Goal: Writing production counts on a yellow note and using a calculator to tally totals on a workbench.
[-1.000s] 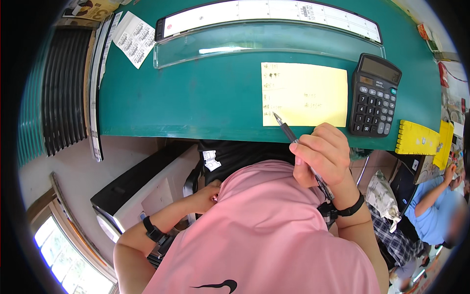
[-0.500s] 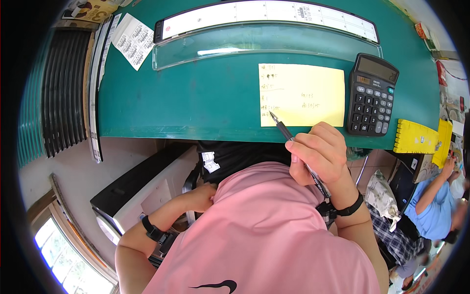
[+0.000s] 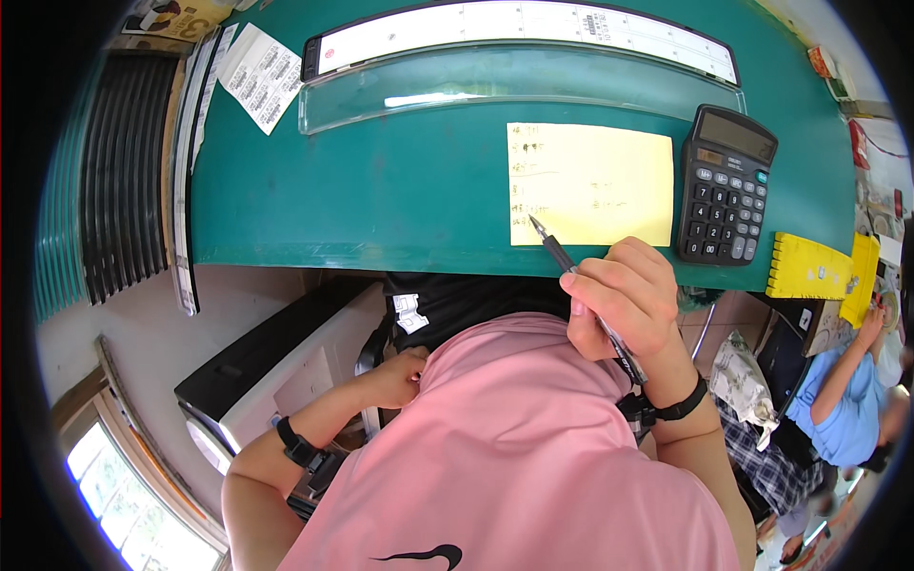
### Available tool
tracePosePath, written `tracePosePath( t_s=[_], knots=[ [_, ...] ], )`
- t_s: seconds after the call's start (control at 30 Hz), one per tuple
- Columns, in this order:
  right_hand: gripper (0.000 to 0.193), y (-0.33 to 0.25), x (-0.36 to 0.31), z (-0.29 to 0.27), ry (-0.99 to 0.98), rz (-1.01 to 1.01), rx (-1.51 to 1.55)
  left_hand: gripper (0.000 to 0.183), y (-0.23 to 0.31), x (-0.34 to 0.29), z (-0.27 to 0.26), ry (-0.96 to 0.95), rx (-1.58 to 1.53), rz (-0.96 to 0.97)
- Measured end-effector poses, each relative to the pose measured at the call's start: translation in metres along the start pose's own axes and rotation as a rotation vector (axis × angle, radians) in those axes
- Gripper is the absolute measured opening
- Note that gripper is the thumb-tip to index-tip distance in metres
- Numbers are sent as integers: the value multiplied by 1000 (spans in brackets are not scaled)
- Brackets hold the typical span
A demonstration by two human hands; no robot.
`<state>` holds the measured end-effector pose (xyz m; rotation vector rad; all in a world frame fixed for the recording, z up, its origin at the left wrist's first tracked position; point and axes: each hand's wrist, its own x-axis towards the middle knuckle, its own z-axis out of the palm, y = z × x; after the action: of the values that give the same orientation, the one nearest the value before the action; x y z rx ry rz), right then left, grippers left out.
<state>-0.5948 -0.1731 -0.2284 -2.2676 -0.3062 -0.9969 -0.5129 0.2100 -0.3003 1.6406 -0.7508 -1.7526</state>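
My right hand [image 3: 624, 300] is closed around a black pen [image 3: 557, 252], held slanted with its tip at the lower left part of a yellow sheet of paper [image 3: 624, 171]. Short handwritten lines run down the sheet's left side, with a few more at its lower right. Just right of the paper lies a black calculator [image 3: 725, 186]. Down at my waist, my left hand [image 3: 392, 379] rests against the hem of my pink shirt [image 3: 495, 419]. Its fingers are curled in, and the shirt partly hides the fingertips.
Across the green tabletop [image 3: 381, 190] lies a long white strip in a dark frame [image 3: 428, 33], with a clear plastic cover [image 3: 409, 103] before it. A label sheet [image 3: 259, 81] sits at far left. Yellow plastic pieces [image 3: 809, 266] stand right; beyond is a person in blue [image 3: 838, 400].
The pen tip stays almost in place at the sheet's lower left. My left hand has shifted slightly, showing more of its curled fingers beside the shirt hem.
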Motion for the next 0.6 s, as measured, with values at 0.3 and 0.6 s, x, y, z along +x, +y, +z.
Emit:
tracePosePath(
  t_s=[0.3, 0.6],
  knots=[
    [40, -1, 1, 0, -2, 15, 12, 42, -13, -3, 0, -91, 331, -91],
    [39, -2, 0, 0, -7, 13, -11, 30, 7, -7, 12, 153, 131, 45]
  ],
)
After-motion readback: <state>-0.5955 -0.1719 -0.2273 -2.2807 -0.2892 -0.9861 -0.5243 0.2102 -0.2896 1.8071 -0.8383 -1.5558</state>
